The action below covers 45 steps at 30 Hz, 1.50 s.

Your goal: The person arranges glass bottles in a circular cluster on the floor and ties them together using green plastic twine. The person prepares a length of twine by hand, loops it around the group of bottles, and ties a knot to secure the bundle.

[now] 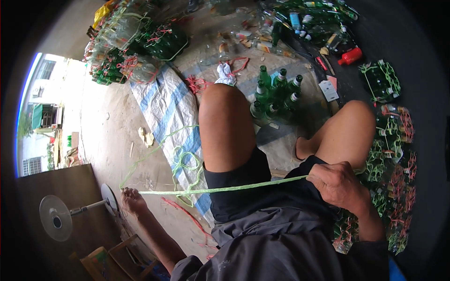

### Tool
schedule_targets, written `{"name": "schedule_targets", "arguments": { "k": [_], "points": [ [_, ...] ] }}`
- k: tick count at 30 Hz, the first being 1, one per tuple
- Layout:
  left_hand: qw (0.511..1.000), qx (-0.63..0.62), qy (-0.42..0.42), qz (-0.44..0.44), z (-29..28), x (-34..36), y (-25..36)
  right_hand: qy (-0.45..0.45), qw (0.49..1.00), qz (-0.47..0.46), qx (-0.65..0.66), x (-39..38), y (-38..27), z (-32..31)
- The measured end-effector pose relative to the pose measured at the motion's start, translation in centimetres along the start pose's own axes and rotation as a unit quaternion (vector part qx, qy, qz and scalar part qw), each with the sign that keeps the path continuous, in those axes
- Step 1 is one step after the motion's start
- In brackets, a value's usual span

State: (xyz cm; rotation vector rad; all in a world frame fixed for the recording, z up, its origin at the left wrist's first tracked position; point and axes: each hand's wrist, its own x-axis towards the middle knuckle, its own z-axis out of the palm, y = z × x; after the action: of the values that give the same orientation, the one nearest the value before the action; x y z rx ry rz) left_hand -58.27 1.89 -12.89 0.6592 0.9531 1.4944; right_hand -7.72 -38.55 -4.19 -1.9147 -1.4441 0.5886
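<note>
Twine, pale green plastic (pixel 225 189), runs taut and nearly level across the person's lap, its long axis left to right, rising slightly toward the right. Right hand (pixel 338 184) sits over the right thigh, fingers curled tight round the twine's right end. Left hand (pixel 132 199) is stretched far out to the person's left, low near the floor; fingers pinched closed on the other end. Beyond that hand the slack twine loops loosely over a blue-and-white woven sack sheet (pixel 166 107) spread on the floor.

Both hands are on the strand, well apart, the whole span between them clear of the knees.

Ahead, between the knees, stands a tight cluster of upright green glass bottles (pixel 275 96). Tied bundles of green bottles (pixel 136 44) lie far left; more netted bundles (pixel 391 154) are stacked along the right side. A red bottle (pixel 350 56) lies far right. A standing fan (pixel 57 216) sits lower left.
</note>
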Motion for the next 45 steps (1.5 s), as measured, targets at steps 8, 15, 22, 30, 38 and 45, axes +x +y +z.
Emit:
{"name": "schedule_targets", "arguments": {
  "k": [8, 15, 22, 30, 38, 45],
  "points": [
    [0.966, 0.190, 0.172, -0.020, -2.7, -0.9, -6.5, -0.025, 0.999, 0.031, -0.032, 1.2, -1.2, -1.2],
    [0.929, 0.335, 0.149, -0.042, -6.1, -1.7, -10.9, -0.032, 0.998, 0.041, -0.043, 1.5, -1.1, -1.2],
    [0.772, 0.628, 0.025, -0.095, -7.7, -3.0, -13.7, -0.050, 0.998, 0.038, -0.019, 2.1, -2.0, -1.1],
    [0.827, 0.524, -0.186, 0.080, 15.1, -11.4, -13.1, 0.007, 1.000, 0.008, -0.011, 3.1, -3.8, -1.1],
    [0.680, 0.286, -0.669, 0.090, 30.0, -24.6, -7.7, 0.016, 0.997, -0.071, -0.022, 4.6, -5.4, -0.7],
    [0.648, 0.342, -0.672, -0.110, 29.5, -28.0, -8.6, 0.045, 0.996, -0.067, -0.027, 2.8, -4.4, -0.8]
  ]
}}
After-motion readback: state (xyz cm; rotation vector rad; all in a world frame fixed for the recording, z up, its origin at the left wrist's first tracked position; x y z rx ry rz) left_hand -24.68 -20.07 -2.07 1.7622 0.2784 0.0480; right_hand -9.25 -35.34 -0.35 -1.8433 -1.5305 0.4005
